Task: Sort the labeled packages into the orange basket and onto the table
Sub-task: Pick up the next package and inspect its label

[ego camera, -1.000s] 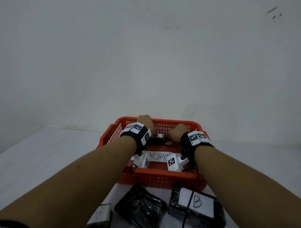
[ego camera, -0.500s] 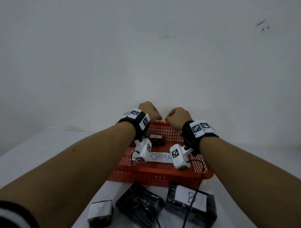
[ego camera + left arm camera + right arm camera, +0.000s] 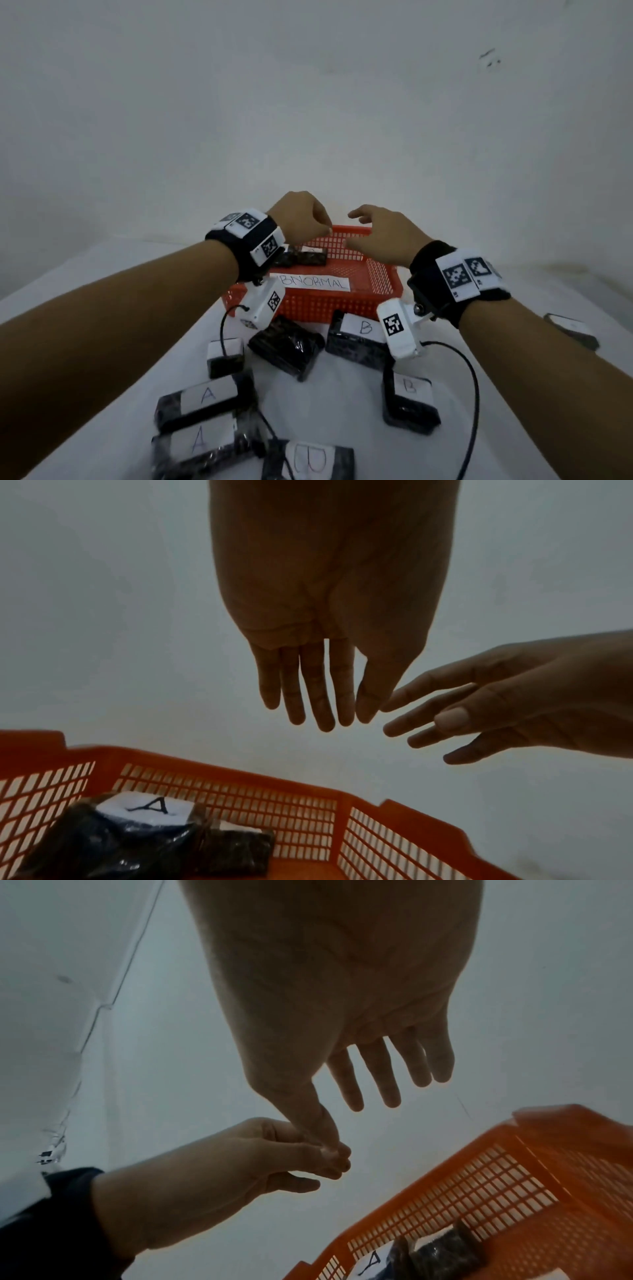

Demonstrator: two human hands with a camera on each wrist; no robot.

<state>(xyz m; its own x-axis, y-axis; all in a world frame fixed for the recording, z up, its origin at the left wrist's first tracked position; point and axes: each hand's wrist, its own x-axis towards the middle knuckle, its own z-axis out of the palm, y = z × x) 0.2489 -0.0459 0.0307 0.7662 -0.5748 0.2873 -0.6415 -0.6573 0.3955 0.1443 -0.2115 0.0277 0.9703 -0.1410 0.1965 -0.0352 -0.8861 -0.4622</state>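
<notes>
The orange basket (image 3: 342, 294) carries an "ABNORMAL" label and holds two black packages (image 3: 303, 260); one shows an A label (image 3: 147, 806). My left hand (image 3: 317, 228) hovers above the basket's far left, fingers straight and empty in the left wrist view (image 3: 308, 715). My right hand (image 3: 356, 229) hangs beside it over the basket, fingers spread and empty (image 3: 387, 1093). On the table in front lie packages marked A (image 3: 205, 397), A (image 3: 202, 442), B (image 3: 363, 329) and B (image 3: 409, 394).
A black package with no label showing (image 3: 286, 344) and a small one (image 3: 224, 354) lie just before the basket. Another package (image 3: 308, 460) sits at the near edge, one more (image 3: 570, 329) far right. A white wall stands close behind the basket. Wrist-camera cables trail over the packages.
Both hands have let go of the package inside the basket and risen above its rim, the fingers opening. The head view has tipped down, showing more packages on the table.
</notes>
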